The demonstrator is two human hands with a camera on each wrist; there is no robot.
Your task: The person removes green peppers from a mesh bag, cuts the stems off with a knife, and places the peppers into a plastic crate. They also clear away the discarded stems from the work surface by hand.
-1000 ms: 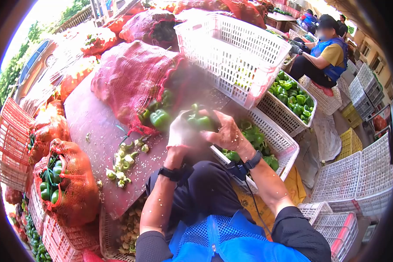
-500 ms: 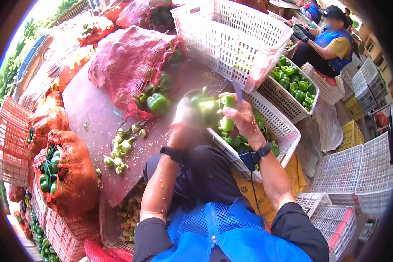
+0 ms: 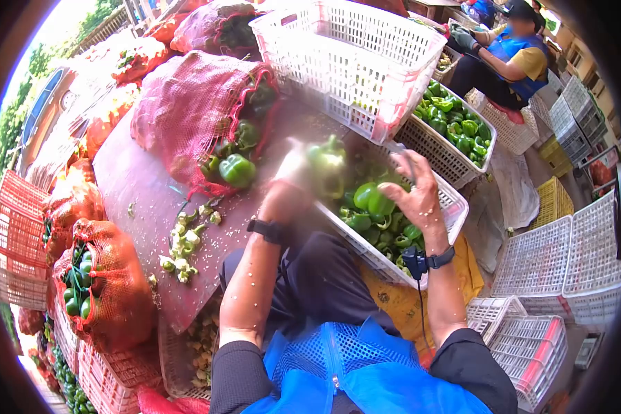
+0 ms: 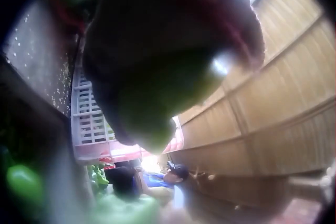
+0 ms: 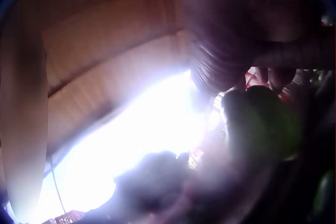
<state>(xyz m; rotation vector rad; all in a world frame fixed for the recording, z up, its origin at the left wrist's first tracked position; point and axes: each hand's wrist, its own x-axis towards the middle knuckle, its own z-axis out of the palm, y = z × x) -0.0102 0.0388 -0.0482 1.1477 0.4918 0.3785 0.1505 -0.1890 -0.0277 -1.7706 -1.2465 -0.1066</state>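
Observation:
In the head view my left hand (image 3: pixel 291 174) grips a green bell pepper (image 3: pixel 328 164), lifted above the near edge of a white basket (image 3: pixel 455 207) that holds several green peppers. That pepper fills the left wrist view as a dark green blur (image 4: pixel 157 87). My right hand (image 3: pixel 415 192) hovers over the basket, apart from the left. A small grey knife blade (image 3: pixel 397 148) sticks out above its curled fingers. A bright green pepper (image 3: pixel 372 200) lies just left of that hand. The right wrist view is blurred and shows a pepper (image 5: pixel 262 124) below the palm.
A reddish board (image 3: pixel 145 207) carries cut stems (image 3: pixel 183 241) and an open red mesh sack (image 3: pixel 193 110) spilling peppers. An upturned white crate (image 3: pixel 352 55) stands behind. More sacks lie left, stacked crates (image 3: pixel 566 269) right. A seated person (image 3: pixel 504 48) works beyond another pepper basket (image 3: pixel 455 131).
My hands have parted. The right hand with the knife moved right over the basket, and the left hand still holds its pepper. A cut pepper now lies in the basket.

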